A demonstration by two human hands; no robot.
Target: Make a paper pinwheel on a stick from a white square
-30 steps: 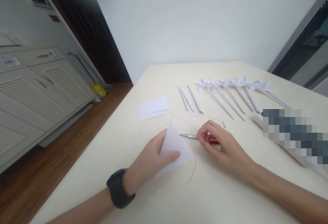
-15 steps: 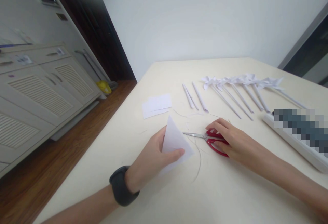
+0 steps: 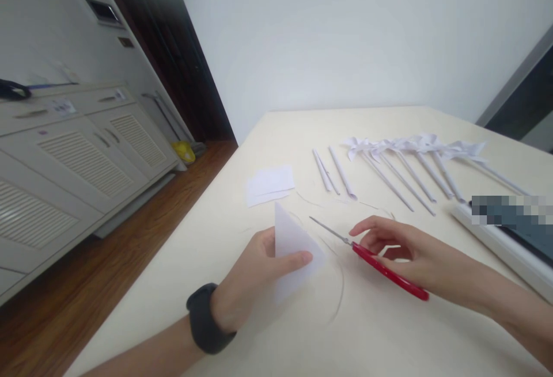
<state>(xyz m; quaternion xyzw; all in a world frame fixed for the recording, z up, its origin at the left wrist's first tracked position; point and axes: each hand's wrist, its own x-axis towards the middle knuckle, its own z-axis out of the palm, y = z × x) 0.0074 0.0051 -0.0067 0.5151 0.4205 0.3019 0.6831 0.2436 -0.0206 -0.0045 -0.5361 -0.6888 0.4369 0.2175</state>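
My left hand [image 3: 254, 270], with a black watch on its wrist, pinches a folded white paper triangle [image 3: 291, 250] between thumb and fingers just above the cream table [image 3: 302, 336]. To its right, my right hand [image 3: 408, 250] grips red-handled scissors [image 3: 380, 265] and holds them tilted off the table. The closed blades point left toward the paper and stop a little short of it.
Small white paper sheets [image 3: 270, 184] lie behind the triangle. Rolled paper sticks [image 3: 332, 172] and a row of white paper pinwheels [image 3: 415, 158] lie at the back right. A long white box [image 3: 501, 244] sits at the right edge. Thin paper trimmings [image 3: 341, 290] curl near my hands.
My right hand has picked the scissors up from the table, where they lay flat, and tilted them. The left hand has kept hold of the paper triangle.
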